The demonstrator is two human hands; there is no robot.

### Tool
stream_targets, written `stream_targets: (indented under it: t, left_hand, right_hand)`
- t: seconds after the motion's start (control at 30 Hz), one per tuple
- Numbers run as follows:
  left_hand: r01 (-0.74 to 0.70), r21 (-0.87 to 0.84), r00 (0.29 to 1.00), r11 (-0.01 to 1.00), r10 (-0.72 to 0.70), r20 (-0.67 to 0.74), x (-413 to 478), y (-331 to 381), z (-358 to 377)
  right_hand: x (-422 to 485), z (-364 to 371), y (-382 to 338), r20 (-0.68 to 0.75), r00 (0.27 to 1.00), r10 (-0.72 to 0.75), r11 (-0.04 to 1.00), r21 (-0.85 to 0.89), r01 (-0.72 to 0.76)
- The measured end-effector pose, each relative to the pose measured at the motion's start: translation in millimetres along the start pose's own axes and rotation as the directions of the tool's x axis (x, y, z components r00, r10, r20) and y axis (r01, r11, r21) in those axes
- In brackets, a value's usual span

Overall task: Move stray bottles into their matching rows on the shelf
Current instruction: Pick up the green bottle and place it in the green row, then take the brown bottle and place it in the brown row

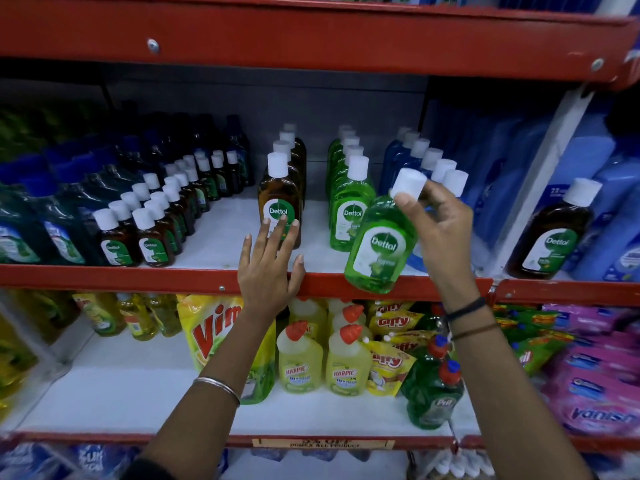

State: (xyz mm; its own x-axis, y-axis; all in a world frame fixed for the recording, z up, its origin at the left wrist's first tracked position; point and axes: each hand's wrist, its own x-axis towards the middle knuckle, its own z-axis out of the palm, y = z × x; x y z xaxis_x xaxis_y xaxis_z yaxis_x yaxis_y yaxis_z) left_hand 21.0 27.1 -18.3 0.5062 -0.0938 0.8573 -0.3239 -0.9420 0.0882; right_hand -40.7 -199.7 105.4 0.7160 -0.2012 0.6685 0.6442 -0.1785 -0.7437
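Observation:
My right hand (437, 233) grips a green Dettol bottle (379, 244) by its white cap, tilted, hanging in front of the shelf edge. Just behind it stands the row of green Dettol bottles (349, 199). To its right is a row of blue bottles (408, 161). My left hand (268, 265) is open, fingers spread, fingertips touching the front bottle of the brown Dettol row (280, 199). A lone brown Dettol bottle (554, 233) stands far right among blue refill pouches.
Small brown Dettol bottles (152, 233) fill the shelf's left, beside dark green pouches (20, 233). A red shelf lip (138, 275) runs below. The lower shelf holds Harpic bottles (301, 362), a Vim pouch (214, 334), a Pril bottle (433, 393) and pink Vanish packs (595, 375).

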Motion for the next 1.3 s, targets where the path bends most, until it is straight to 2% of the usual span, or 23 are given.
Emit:
stream_targets:
  t: [0.13, 0.43, 0.77, 0.87, 0.97, 1.03, 1.13, 1.2, 1.23, 1.3]
  left_hand:
    - [-0.003, 0.007, 1.000, 1.000, 0.003, -0.008, -0.6, -1.1, 1.5]
    - [-0.009, 0.019, 1.000, 1.000, 0.009, -0.006, -0.4, -1.6, 1.8]
    - [0.014, 0.009, 1.000, 1.000, -0.014, 0.026, 0.8, 1.2, -1.9]
    - [0.016, 0.003, 0.999, 1.000, -0.017, 0.028, 0.7, 2.5, -3.4]
    - [0.020, 0.004, 1.000, 1.000, -0.020, 0.016, -0.6, 2.2, -3.8]
    - [0.021, -0.001, 1.000, 1.000, -0.021, 0.009, -1.1, 2.5, -3.3]
    - [0.024, -0.020, 1.000, 1.000, -0.024, 0.001, -0.7, 4.1, -2.8]
    - [0.029, -0.026, 1.000, 0.999, -0.029, -0.003, -0.9, 5.0, -3.1]
    - [0.032, -0.025, 0.999, 0.999, -0.032, -0.004, -1.1, 5.4, -3.2]
    - [0.038, -0.021, 0.999, 0.999, -0.038, -0.005, -0.9, 6.2, -3.8]
  right_hand:
    - [28.9, 11.3, 8.5, -0.018, 1.000, -0.002, 0.999, -0.045, 0.002]
    - [33.1, 31.4, 45.4, 0.061, 0.997, 0.054, 0.990, -0.132, -0.045]
    - [24.3, 23.4, 38.5, 0.093, 0.995, 0.038, 0.976, -0.217, -0.017]
    - [16.0, -0.2, 27.0, 0.008, 1.000, -0.015, 0.978, -0.208, 0.016]
    - [9.6, -32.4, 14.7, -0.150, 0.984, -0.098, 0.982, -0.174, 0.071]
    - [12.9, -59.1, 10.5, -0.333, 0.930, -0.158, 0.980, -0.169, 0.106]
    - [26.3, -103.6, 9.8, -0.585, 0.784, -0.207, 0.977, -0.168, 0.132]
    - [34.3, -132.3, 14.1, -0.636, 0.738, -0.226, 0.969, -0.226, 0.102]
    - [37.3, -144.7, 17.2, -0.629, 0.741, -0.234, 0.959, -0.276, 0.069]
    - [43.7, -168.5, 27.3, -0.564, 0.802, -0.196, 0.930, -0.366, -0.030]
